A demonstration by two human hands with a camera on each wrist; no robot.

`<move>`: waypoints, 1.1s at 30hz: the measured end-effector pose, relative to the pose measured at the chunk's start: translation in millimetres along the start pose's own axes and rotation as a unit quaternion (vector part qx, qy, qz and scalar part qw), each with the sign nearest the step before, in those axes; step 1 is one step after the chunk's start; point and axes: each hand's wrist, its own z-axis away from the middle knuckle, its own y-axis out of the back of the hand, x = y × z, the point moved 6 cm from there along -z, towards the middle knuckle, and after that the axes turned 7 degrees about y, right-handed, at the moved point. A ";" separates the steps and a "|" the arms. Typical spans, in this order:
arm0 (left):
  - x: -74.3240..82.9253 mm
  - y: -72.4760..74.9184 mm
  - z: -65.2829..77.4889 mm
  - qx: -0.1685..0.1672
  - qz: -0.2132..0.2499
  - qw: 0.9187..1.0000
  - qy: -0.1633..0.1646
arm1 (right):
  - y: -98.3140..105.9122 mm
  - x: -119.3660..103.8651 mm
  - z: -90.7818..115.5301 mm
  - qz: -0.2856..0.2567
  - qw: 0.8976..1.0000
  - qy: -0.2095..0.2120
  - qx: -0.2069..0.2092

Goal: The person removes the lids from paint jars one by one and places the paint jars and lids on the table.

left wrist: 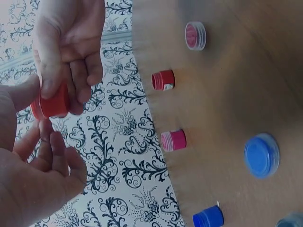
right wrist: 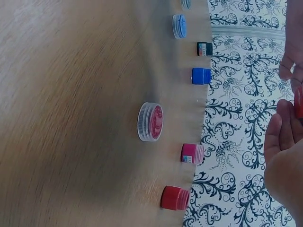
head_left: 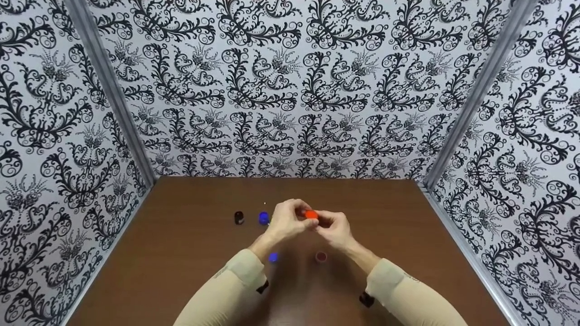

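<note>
You have your left hand [head_left: 286,222] and right hand [head_left: 336,230] both pinching the orange-red jar [head_left: 311,214], twelve o'clock of the pink pot [head_left: 321,256]; uneven fingertip pressure could make the jar slip.

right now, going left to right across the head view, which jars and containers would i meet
Black jar, blue jar, small blue-topped container, held red jar, round container with pink contents.

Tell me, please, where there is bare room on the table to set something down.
The table is bare right of the right hand and left of the black jar, out to each side edge. The middle is crowded: blue jar, pink jar, red jar, blue lid, pink lid.
</note>
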 end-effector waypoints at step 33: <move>14.9 1.9 -5.9 -0.015 -0.032 0.997 -0.075 | 6.7 -3.7 -1.0 -0.023 1.000 -0.005 -0.009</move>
